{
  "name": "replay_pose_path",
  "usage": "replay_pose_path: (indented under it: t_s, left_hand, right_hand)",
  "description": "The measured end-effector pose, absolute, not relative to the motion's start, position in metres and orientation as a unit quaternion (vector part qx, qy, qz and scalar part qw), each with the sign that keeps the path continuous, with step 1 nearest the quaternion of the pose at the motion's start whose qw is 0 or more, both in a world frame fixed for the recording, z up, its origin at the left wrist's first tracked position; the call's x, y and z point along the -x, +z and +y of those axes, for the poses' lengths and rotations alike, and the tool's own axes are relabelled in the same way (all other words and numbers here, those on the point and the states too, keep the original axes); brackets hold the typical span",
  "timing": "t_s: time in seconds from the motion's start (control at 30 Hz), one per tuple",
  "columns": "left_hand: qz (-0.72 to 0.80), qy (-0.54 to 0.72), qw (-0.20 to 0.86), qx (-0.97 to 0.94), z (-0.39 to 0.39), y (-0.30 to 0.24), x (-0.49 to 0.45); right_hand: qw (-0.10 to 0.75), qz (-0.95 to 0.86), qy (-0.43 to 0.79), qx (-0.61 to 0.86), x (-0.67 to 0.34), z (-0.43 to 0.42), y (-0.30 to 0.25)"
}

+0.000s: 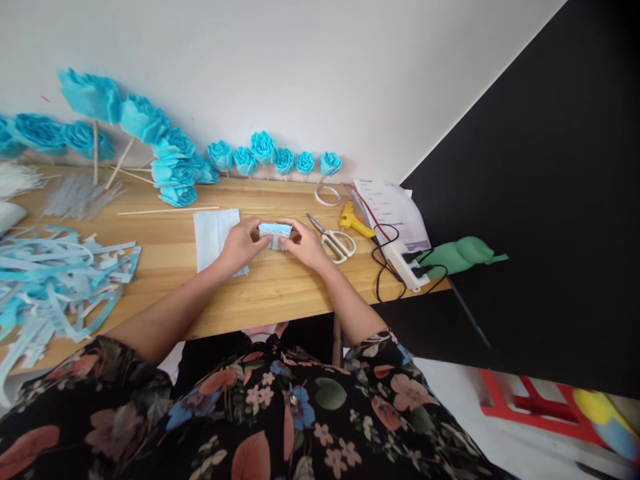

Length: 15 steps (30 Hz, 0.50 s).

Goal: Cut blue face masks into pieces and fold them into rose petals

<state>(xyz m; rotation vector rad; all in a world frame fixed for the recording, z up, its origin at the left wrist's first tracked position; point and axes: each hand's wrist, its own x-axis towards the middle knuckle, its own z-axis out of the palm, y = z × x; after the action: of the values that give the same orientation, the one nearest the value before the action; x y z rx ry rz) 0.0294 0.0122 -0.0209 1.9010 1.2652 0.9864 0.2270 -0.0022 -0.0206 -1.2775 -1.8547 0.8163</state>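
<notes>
Both of my hands grip a small pleated bundle of pale blue and white sheet (275, 233) above the table. My left hand (245, 243) pinches its left end and my right hand (306, 241) its right end, thumbs in front. Under and beside my left wrist lies a flat light blue sheet (209, 233), partly covered by the hand. Scissors with white handles (336, 241) rest just right of my right hand, and a yellow glue gun (355, 220) lies beyond them.
Blue paper-like flowers on sticks (265, 150) line the wall. A heap of blue and white strips (65, 280) covers the left side. A tape roll (328, 195), printed papers (395, 213), a white power strip (407, 267) with black cables and a green object (455, 255) are on the right.
</notes>
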Motion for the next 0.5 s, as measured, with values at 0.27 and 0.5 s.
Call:
replay_pose_path:
  t_s: [0.27,0.5]
  left_hand:
    - [0.497,0.371,0.345,-0.704,0.0146,-0.0272,-0.0283]
    - [0.438,0.438,0.551,-0.560,0.0102,-0.0219,-0.0312]
  right_hand:
    - [0.337,-0.701,0.350,0.522,-0.2286,0.0010,-0.0232]
    - [0.407,-0.641,0.431,0.486,-0.2301,0.0018,-0.0220]
